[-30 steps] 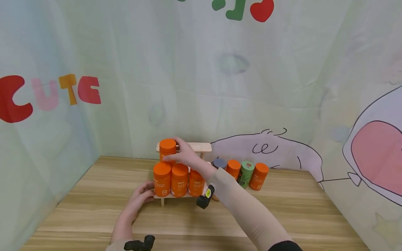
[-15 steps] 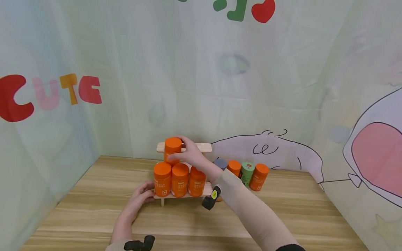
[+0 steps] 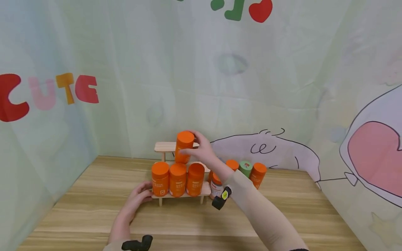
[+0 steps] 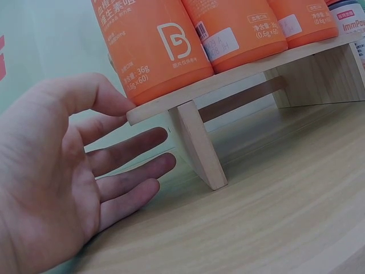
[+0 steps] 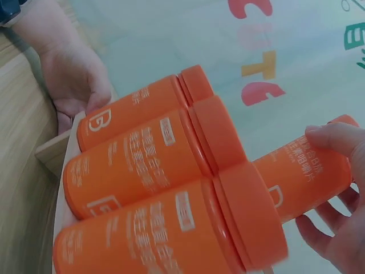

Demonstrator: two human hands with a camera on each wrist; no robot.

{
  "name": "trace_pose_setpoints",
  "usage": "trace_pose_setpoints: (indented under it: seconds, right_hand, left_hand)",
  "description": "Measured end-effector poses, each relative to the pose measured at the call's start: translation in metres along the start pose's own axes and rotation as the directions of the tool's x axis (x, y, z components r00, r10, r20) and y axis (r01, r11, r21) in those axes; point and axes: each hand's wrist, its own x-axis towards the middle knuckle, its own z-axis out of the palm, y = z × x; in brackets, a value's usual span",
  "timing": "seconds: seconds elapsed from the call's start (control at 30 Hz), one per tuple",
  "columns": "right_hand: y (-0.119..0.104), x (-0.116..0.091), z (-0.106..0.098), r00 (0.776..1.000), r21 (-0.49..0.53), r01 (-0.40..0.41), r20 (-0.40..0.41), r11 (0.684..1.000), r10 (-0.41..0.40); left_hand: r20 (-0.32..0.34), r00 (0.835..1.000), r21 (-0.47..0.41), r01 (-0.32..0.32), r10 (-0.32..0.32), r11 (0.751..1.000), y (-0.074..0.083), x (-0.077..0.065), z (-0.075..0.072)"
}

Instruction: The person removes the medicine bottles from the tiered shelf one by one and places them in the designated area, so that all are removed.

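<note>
An orange screw-lid jar (image 3: 184, 138) is gripped between the thumb and fingers of my right hand (image 3: 202, 148), tilted slightly, in front of the shelf's upper board. Below it, three matching orange jars (image 3: 177, 179) stand in a row on the lowest board of a tiered wooden shelf (image 3: 205, 189). My left hand (image 4: 63, 154) pinches the left corner of that lowest board, thumb at the top edge; its other fingers stay loosely bent beside the shelf leg. The right wrist view shows the held jar (image 5: 302, 171) behind the row, its label facing the camera.
Right of the shelf, partly behind my right forearm, are a white-labelled jar (image 3: 216, 186), orange jars (image 3: 258, 173) and a green jar (image 3: 246, 168). A printed curtain (image 3: 132, 115) hangs directly behind the wood-grain table (image 3: 169, 226).
My right hand has carried the orange jar rightward and slightly up, from above the left end of the row to above its right part. The left hand stays at the shelf's corner.
</note>
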Motion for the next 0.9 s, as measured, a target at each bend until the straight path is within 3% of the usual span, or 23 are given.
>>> trace_pose_setpoints:
  seconds: [0.27, 0.57, 0.9]
  right_hand:
    - [0.010, -0.012, -0.023, 0.979, 0.008, 0.128, -0.159, 0.992, -0.125]
    - [0.016, -0.031, -0.047, 0.967, 0.037, 0.077, -0.246, 0.996, -0.066]
    - [0.028, -0.050, -0.068, 0.946, 0.033, 0.075, -0.319, 0.997, -0.060]
  left_hand:
    - [-0.001, 1.000, 0.002, 0.013, -0.013, 1.000, 0.001, 0.001, 0.003]
    - [-0.006, 1.000, 0.002, 0.013, -0.013, 1.000, 0.001, 0.002, 0.003]
    - [-0.014, 1.000, 0.011, 0.013, -0.013, 1.000, 0.001, 0.000, 0.002]
